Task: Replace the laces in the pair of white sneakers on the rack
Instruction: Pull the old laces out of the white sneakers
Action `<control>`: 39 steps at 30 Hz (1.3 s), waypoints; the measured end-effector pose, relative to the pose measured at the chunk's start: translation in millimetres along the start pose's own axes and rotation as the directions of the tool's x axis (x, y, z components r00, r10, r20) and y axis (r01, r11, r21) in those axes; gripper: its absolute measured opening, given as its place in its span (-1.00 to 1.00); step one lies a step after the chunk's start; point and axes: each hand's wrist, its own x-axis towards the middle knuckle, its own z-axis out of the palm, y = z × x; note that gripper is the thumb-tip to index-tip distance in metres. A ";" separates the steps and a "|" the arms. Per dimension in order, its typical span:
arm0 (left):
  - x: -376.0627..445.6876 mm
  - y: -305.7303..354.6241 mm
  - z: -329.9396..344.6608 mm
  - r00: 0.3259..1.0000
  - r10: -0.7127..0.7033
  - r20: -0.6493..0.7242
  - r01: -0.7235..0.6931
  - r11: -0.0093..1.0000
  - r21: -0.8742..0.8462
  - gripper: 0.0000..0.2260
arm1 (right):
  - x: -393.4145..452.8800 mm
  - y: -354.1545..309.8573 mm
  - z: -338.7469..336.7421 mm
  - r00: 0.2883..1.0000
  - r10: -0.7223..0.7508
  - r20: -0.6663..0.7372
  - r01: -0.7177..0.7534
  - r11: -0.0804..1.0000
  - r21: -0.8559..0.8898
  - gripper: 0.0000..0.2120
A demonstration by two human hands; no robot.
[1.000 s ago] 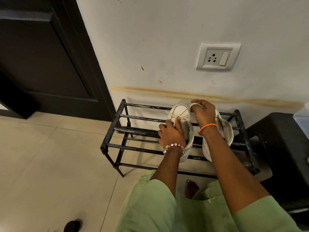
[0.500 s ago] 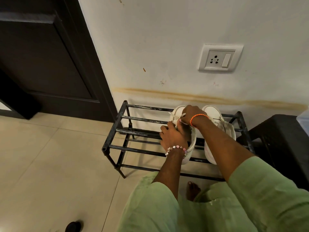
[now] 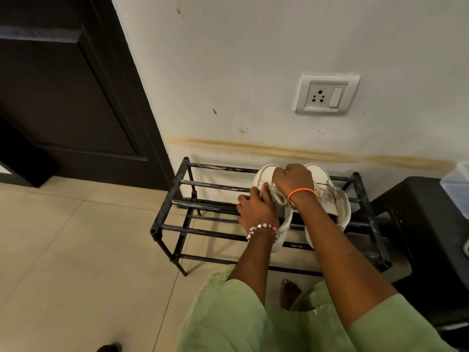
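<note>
Two sneakers [image 3: 327,196] stand at the rack's [image 3: 175,196] right end. Right hand [image 3: 293,180] has moved from the right shoe onto the left, fingers curled at its laces; left hand [image 3: 256,210] grips its side. Unlacing continues there.

Two sneakers [image 3: 327,199] side by side on the rack [image 3: 177,207], against the wall [image 3: 253,72]
</note>
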 end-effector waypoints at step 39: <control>-162.3 199.6 82.0 0.423 0.234 0.876 0.232 0.906 -0.354 -0.86 | -51.5 187.1 -249.2 0.870 0.492 -0.012 -0.314 0.573 0.757 -0.83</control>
